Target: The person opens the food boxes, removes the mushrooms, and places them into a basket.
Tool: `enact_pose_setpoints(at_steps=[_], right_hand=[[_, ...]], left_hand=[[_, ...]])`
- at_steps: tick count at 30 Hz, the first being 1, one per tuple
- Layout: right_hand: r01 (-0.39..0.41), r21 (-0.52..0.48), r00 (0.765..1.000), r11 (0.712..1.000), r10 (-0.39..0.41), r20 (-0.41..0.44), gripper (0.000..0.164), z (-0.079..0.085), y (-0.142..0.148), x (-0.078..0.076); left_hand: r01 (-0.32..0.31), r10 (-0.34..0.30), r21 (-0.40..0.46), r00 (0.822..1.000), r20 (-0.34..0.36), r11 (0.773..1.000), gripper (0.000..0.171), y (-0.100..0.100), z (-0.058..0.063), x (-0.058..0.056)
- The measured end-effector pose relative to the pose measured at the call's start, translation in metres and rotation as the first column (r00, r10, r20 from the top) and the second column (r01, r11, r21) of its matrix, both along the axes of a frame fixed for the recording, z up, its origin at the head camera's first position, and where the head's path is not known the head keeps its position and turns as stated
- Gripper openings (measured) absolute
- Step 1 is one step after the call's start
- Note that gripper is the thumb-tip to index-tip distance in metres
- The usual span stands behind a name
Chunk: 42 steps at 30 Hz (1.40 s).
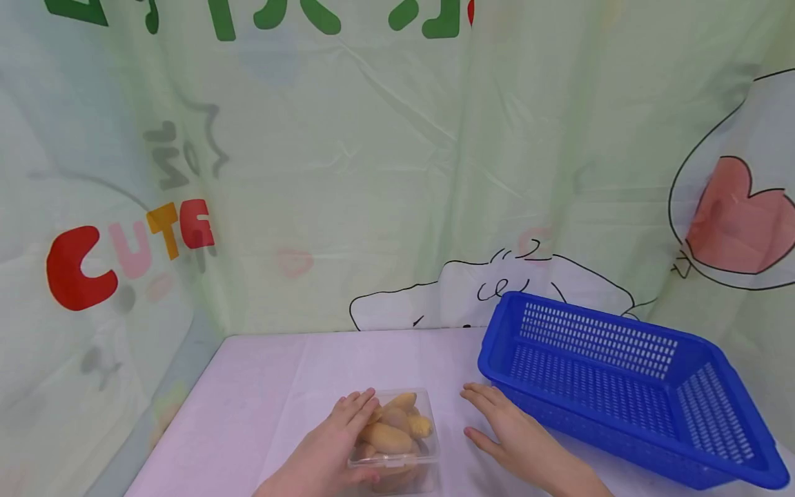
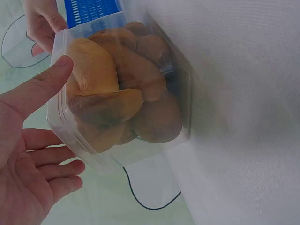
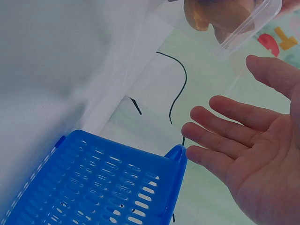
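A clear plastic box [image 1: 397, 459] with a lid stands on the table, filled with yellow-brown rounded and elongated pieces [image 2: 136, 75], whose exact kind I cannot tell. At the box's left side is my left hand [image 1: 332, 442], its fingers along the lid's edge and its thumb low at the front. In the left wrist view the thumb [image 2: 44, 86] lies against the lid's rim, and the fingers are fairly straight. My right hand [image 1: 522, 438] is spread to the right of the box, apart from it, with nothing in its palm [image 3: 262, 173].
A blue perforated plastic basket [image 1: 621, 386] sits on the right part of the table, close beside my right hand. A pale cloth covers the table [image 1: 298, 373]. Printed curtains [image 1: 373, 172] hang behind and on both sides.
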State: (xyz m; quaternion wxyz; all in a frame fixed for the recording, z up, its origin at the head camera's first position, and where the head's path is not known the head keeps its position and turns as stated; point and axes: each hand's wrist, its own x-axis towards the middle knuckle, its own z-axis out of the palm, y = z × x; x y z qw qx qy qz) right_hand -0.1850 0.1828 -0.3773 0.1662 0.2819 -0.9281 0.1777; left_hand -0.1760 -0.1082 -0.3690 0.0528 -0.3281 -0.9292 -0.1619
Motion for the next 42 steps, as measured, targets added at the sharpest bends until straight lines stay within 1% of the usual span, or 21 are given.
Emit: enact_pose_setpoints(at_steps=[4,6,9,11,13,15,17,19,20,22,24,25,27,30,34,36,37,40,41,42], right_hand=[[0.0,-0.003,1.0,1.0,0.0,0.012,0.043,0.0,-0.001,0.0],[-0.003,-0.006,1.0,1.0,0.003,0.031,0.042,0.001,-0.003,0.001],[-0.025,-0.016,0.998,1.0,0.026,0.049,0.042,0.002,-0.007,0.001],[-0.062,-0.019,0.997,0.998,0.063,0.044,0.043,0.002,-0.011,0.001],[-0.137,-0.021,0.99,0.99,0.137,0.017,0.045,0.002,-0.016,0.0],[-0.238,-0.024,0.971,0.971,0.237,-0.035,0.047,0.002,-0.022,-0.001],[-0.335,-0.026,0.939,0.942,0.331,-0.09,0.049,0.001,-0.029,-0.003],[-0.395,-0.015,0.914,0.919,0.391,-0.113,0.05,0.001,-0.036,-0.003],[-0.408,-0.006,0.908,0.913,0.405,-0.108,0.05,0.001,-0.039,-0.003],[-0.401,0.035,0.912,0.915,0.403,-0.076,0.052,0.001,-0.046,-0.001],[-0.379,0.106,0.919,0.919,0.387,-0.071,0.059,0.0,-0.053,0.0],[-0.367,0.144,0.921,0.919,0.38,-0.081,0.062,0.0,-0.057,0.0],[-0.33,0.218,0.924,0.919,0.362,-0.127,0.067,-0.001,-0.064,0.0],[-0.284,0.287,0.914,0.915,0.349,-0.206,0.067,-0.001,-0.073,0.0],[-0.247,0.339,0.892,0.908,0.35,-0.287,0.063,-0.001,-0.079,0.002],[-0.231,0.36,0.88,0.904,0.352,-0.32,0.062,-0.001,-0.081,0.003],[-0.222,0.374,0.88,0.9,0.351,-0.321,0.061,0.0,-0.082,0.005],[-0.183,0.423,0.889,0.887,0.333,-0.314,0.062,0.001,-0.085,0.009],[-0.161,0.443,0.888,0.882,0.326,-0.325,0.062,0.002,-0.087,0.01],[-0.137,0.462,0.88,0.876,0.322,-0.349,0.061,0.001,-0.09,0.011]], left_hand=[[0.003,-0.003,-0.002,1.0,-0.007,1.0,0.09,0.0,-0.001,0.0],[0.005,-0.005,-0.004,1.0,-0.015,1.0,0.09,-0.001,-0.001,-0.001],[0.006,-0.006,-0.007,1.0,-0.021,1.0,0.089,-0.001,-0.002,-0.001],[0.007,-0.007,-0.006,1.0,-0.026,1.0,0.088,-0.001,-0.003,-0.001],[0.007,-0.007,-0.007,1.0,-0.029,1.0,0.086,-0.001,-0.004,-0.001],[0.01,-0.01,-0.004,1.0,-0.027,1.0,0.084,-0.001,-0.005,-0.002],[0.012,-0.012,-0.003,1.0,-0.018,1.0,0.082,-0.002,-0.006,-0.002],[0.013,-0.013,-0.002,1.0,-0.014,1.0,0.08,-0.002,-0.008,-0.003],[0.015,-0.015,-0.002,1.0,-0.014,1.0,0.079,-0.003,-0.008,-0.003],[0.014,-0.014,-0.006,1.0,-0.019,1.0,0.079,-0.003,-0.009,-0.003],[0.011,-0.011,-0.014,0.999,-0.03,1.0,0.078,-0.003,-0.009,-0.002],[0.01,-0.011,-0.019,0.999,-0.036,1.0,0.077,-0.003,-0.009,-0.002],[0.01,-0.011,-0.023,0.999,-0.048,1.0,0.076,-0.003,-0.01,-0.002],[0.022,-0.023,-0.012,0.996,-0.08,1.0,0.075,-0.003,-0.012,-0.001],[0.048,-0.047,0.007,0.991,-0.129,0.999,0.075,-0.004,-0.015,0.0],[0.052,-0.05,0.01,0.989,-0.139,0.999,0.075,-0.004,-0.016,-0.001],[0.053,-0.051,0.008,0.988,-0.143,0.999,0.075,-0.004,-0.017,-0.001],[0.057,-0.056,0.005,0.986,-0.155,0.998,0.075,-0.004,-0.018,-0.002],[0.057,-0.056,0.004,0.986,-0.158,0.998,0.075,-0.004,-0.018,-0.002],[0.059,-0.057,0.005,0.985,-0.163,0.998,0.076,-0.004,-0.019,-0.002]])
